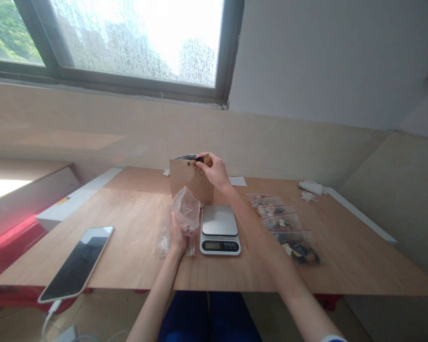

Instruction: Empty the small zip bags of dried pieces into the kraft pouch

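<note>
My left hand (177,233) is closed on a clear zip bag (187,209) with a red seal line, its mouth spread apart. More clear plastic (163,243) lies beside that hand. Above the open top of a brown paper bag (190,183), my right hand (216,170) pinches several dried brown and black pieces (197,162); their exact kind is unclear. Just right of the zip bag sits a white digital kitchen scale (219,223), nothing on its metal plate. Its display is too faint to read.
Filled zip bags (296,247) with dark and pale pieces overlap in a row right of my right forearm. A phone (78,261) with a cable overhangs the table's front left edge. White crumpled packaging (312,187) lies at the back right, white paper (237,181) behind the scale.
</note>
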Tool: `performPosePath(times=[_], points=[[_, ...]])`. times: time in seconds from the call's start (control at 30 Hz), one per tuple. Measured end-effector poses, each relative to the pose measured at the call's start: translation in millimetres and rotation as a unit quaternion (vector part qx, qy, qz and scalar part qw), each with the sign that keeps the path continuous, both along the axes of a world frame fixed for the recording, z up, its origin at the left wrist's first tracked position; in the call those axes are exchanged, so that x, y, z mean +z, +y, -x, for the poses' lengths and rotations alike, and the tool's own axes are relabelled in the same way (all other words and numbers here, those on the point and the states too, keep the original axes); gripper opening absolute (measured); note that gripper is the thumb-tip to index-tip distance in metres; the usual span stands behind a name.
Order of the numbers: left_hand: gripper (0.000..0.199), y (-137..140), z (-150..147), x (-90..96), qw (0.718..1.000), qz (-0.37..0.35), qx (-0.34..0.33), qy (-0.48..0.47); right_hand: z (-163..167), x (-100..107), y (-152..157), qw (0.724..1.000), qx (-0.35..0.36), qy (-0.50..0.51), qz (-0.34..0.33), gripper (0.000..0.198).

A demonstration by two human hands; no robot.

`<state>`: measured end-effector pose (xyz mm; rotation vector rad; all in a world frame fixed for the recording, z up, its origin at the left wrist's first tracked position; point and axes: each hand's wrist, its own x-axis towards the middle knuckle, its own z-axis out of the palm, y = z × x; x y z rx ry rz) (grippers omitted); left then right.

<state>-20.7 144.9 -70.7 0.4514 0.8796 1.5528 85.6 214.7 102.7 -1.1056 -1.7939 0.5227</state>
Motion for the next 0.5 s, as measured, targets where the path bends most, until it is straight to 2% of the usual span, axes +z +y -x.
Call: performPosePath(times=[0.1, 0.2, 0.33, 0.5], points=[[0.049, -0.4, -0.1, -0.8, 0.999, -0.032, -0.003, 0.018, 5.3, 19.6, 25.7, 0.995, 0.0, -0.034, -0.09, 0.017], [0.055, -0.1, -0.2, -2.1, 0.998, -0.046, -0.011, 0.029, 10.3, 26.1, 49.0, 0.99, 0.027, -0.057, -0.128, 0.019], [0.056, 0.3, -0.4, -3.0, 0.999, -0.042, 0.003, 0.028, 12.3, 20.9, 69.0, 0.992, 0.018, -0.071, -0.103, 0.019], [0.051, 1.5, 1.5, -4.9, 0.999, -0.037, -0.008, 0.01, 7.9, 7.9, 71.1, 0.99, 0.041, -0.116, -0.068, 0.015]])
